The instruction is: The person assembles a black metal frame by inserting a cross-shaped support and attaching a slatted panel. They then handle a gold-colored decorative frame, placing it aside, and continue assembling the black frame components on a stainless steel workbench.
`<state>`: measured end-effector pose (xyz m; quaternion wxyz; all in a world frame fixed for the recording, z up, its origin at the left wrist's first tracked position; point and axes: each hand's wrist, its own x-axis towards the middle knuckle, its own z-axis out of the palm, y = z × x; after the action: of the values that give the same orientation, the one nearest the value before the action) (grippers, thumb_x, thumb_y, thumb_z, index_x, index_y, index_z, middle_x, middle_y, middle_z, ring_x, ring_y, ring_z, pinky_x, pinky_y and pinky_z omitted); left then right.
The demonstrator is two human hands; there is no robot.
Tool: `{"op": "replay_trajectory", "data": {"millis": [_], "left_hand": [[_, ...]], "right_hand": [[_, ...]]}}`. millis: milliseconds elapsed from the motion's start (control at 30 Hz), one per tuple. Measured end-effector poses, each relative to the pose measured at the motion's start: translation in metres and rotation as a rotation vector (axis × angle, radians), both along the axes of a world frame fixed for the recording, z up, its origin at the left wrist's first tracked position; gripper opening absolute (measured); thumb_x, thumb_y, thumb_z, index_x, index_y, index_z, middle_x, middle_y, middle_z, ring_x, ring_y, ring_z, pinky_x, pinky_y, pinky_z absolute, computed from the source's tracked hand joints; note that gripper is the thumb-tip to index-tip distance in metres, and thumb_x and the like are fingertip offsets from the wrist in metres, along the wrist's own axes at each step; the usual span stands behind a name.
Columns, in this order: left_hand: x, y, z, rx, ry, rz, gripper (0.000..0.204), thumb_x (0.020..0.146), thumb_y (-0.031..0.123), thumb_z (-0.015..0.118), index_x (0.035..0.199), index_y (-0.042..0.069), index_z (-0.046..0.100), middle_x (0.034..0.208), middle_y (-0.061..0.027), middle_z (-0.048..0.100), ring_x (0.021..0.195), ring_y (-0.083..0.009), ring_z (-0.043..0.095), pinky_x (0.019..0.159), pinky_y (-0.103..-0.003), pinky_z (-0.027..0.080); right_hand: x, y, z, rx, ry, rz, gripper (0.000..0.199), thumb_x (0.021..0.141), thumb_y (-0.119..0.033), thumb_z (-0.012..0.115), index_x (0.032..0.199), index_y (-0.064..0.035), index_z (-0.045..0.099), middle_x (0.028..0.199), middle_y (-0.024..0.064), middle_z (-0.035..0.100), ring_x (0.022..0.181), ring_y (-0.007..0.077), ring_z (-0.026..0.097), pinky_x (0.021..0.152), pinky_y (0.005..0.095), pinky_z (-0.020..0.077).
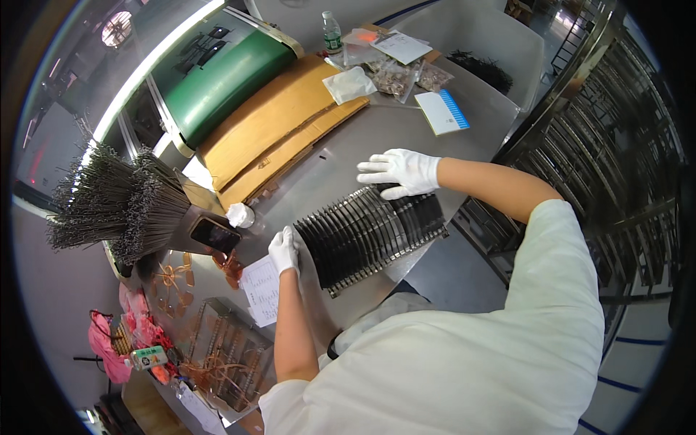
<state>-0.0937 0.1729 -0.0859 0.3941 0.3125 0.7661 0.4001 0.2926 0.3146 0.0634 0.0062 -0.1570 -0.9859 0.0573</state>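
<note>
A black rack-like row of thin, upright plates with ribbed metallic edges lies across the near part of the metal table. Over its far right edge rests my right hand in a white glove, fingers stretched out and pointing left, palm down. My left hand, gloved in white too, is closed beside the row's left end. What its fingers hold, if anything, is too small to make out. Under my left wrist lies a printed paper sheet. A small white-topped clear bottle stands just beyond my left hand.
Bundles of thin dark wires stand at the left near a phone. Flattened cardboard lies beyond. Plastic bags, a notepad and a water bottle sit at the back. A metal rack rises right.
</note>
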Motion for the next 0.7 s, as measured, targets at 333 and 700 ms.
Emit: {"op": "replay_trajectory", "data": {"millis": [333, 700], "left_hand": [[0.020, 0.006, 0.046, -0.074, 0.770, -0.861, 0.049, 0.110, 0.029, 0.029, 0.120, -0.004, 0.063, 0.107, -0.0310, 0.070, 0.097, -0.0497, 0.068, 0.085, -0.054, 0.056], [-0.184, -0.024, 0.296, 0.329, 1.425, 0.560, 0.039, 0.090, 0.036, 0.070, 0.112, 0.004, 0.069, 0.107, -0.0226, 0.066, 0.100, -0.0401, 0.064, 0.088, -0.052, 0.052]], "right_hand": [[-0.019, -0.015, 0.005, -0.129, 0.113, -0.055, 0.059, 0.099, -0.035, 0.057, 0.152, -0.0119, 0.046, 0.151, 0.0195, 0.050, 0.128, 0.0383, 0.056, 0.110, 0.0473, 0.0438], [-0.071, -0.131, 0.084, -0.069, 0.230, 0.038, 0.058, 0.074, -0.025, 0.076, 0.127, -0.0053, 0.063, 0.132, 0.0185, 0.059, 0.127, 0.0373, 0.053, 0.107, 0.0518, 0.0407]]}}
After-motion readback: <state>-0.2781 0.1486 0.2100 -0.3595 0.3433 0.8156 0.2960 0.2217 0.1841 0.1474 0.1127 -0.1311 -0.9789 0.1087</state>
